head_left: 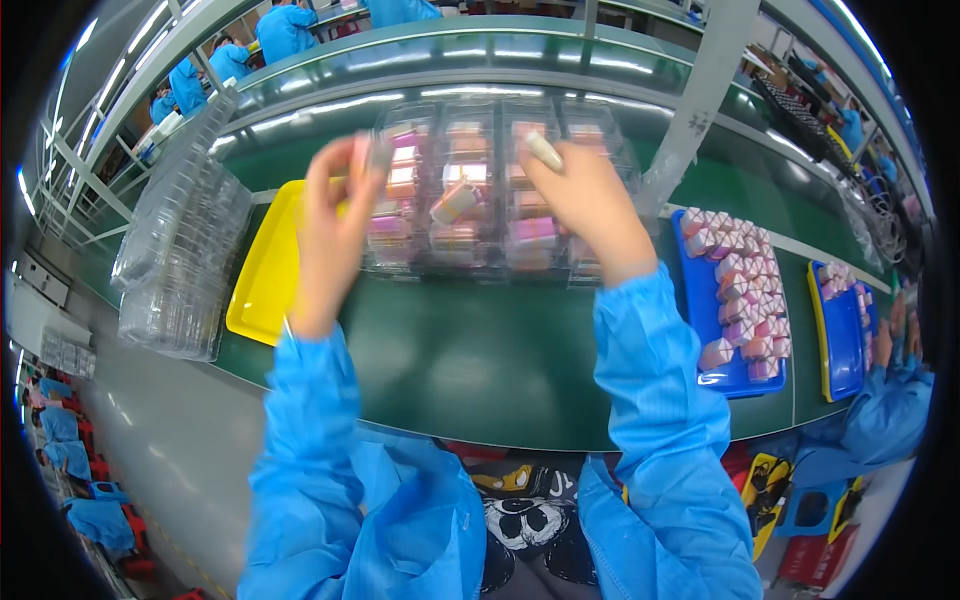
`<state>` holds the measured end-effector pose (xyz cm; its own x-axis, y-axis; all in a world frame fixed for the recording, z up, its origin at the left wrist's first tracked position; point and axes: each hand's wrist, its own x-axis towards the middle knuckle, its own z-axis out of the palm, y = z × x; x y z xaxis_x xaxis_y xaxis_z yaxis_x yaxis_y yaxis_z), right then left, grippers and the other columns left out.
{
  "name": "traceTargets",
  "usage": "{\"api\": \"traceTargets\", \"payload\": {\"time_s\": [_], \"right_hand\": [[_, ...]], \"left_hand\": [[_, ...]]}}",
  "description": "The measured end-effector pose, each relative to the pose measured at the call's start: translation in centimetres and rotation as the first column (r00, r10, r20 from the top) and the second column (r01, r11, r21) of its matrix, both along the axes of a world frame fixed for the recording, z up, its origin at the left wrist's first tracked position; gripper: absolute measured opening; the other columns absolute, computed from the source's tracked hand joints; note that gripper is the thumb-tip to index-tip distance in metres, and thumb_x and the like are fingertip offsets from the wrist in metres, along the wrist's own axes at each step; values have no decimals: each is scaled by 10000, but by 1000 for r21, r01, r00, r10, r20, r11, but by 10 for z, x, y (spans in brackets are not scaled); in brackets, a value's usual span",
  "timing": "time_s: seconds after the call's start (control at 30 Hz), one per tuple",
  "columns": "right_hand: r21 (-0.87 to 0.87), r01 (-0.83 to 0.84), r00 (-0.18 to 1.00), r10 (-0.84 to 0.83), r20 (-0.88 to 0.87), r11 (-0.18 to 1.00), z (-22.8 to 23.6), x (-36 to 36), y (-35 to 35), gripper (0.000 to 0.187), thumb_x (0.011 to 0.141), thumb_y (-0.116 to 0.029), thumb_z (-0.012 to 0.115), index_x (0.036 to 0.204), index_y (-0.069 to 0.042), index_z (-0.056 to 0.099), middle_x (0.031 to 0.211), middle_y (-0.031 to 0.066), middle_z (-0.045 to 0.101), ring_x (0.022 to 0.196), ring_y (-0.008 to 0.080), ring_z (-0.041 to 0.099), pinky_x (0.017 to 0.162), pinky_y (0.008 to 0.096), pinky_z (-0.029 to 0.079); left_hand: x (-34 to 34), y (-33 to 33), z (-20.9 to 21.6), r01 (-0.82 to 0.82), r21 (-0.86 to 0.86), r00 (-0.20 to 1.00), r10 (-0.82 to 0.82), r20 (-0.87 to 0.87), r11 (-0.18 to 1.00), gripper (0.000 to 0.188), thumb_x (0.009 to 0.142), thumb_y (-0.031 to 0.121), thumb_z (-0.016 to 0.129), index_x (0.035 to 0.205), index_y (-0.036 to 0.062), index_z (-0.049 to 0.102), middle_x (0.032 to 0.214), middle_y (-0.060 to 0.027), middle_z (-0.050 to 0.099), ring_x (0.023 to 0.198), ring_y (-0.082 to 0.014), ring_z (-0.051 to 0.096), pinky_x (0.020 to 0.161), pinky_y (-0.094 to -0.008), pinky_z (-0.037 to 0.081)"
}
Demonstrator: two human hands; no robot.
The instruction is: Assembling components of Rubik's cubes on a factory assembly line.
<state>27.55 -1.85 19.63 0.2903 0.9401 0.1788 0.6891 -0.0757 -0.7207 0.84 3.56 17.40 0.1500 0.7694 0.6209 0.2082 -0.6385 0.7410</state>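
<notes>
My right hand (588, 208) pinches a small whitish piece (545, 152) over the right part of a clear plastic tray (497, 150). Small pink and white boxes (532, 232) fill the tray's long compartments in columns. One pale little box (456, 202) lies askew on top of the others. At the tray's left end, my left hand (335, 215) is raised with thumb and fingers pressed together. Motion blurs a small dark and pinkish thing (377, 160) at its fingertips, and I cannot tell its kind.
Tall stacks of clear trays (180, 260) stand left, beside a yellow tray (262, 275). To the right, a blue tray (745, 378) holds many small boxes. A co-worker's hand (905, 325) shows near another blue tray (848, 350). A metal post (695, 120) rises behind the green bench (480, 350).
</notes>
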Motion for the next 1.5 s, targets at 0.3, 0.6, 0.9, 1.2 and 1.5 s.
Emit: {"api": "traceTargets", "payload": {"time_s": [0.3,0.6,0.9,1.2,1.5], "right_hand": [[65,-240,726,223,-651,969,-58,22,-83,304,971,-323,626,1061,-35,658,781,32,644,448,60,479,422,232,381],[255,-138,522,289,-802,957,-66,51,-117,294,999,-234,592,1198,-22,636,888,70,690,459,28,462,420,183,347],[247,556,772,-383,-507,794,-59,112,-236,226,983,-189,633,1121,-15,678,876,37,682,575,10,462,517,164,315],[161,447,838,-475,269,880,-124,159,-257,557,728,-256,855,1192,-30,645,1166,127,610,1049,306,621,919,370,480],[244,486,862,-506,26,839,-117,118,-237,430,714,-175,860,1074,-41,666,1015,131,689,910,291,689,795,349,540]], "left_hand": [[25,229,3,-54,-100,716,-31,-697,994,382,954,278,624,1221,6,596,1094,-161,705,975,-274,683,847,-356,517],[16,253,-37,-135,323,487,347,-802,937,597,991,510,457,1420,98,505,1492,-216,448,1417,-367,376,1148,-467,302],[36,41,-3,220,93,488,-28,-872,971,515,1003,420,487,1445,156,488,1554,-141,387,1452,-331,330,1180,-532,209],[44,18,2,267,126,458,-11,-889,955,429,958,388,520,1324,175,593,1466,-157,472,1361,-385,416,1136,-511,291],[60,-16,-29,260,482,766,126,-630,837,587,914,502,570,1290,51,560,1417,-171,499,1350,-411,426,1117,-542,300]]}}
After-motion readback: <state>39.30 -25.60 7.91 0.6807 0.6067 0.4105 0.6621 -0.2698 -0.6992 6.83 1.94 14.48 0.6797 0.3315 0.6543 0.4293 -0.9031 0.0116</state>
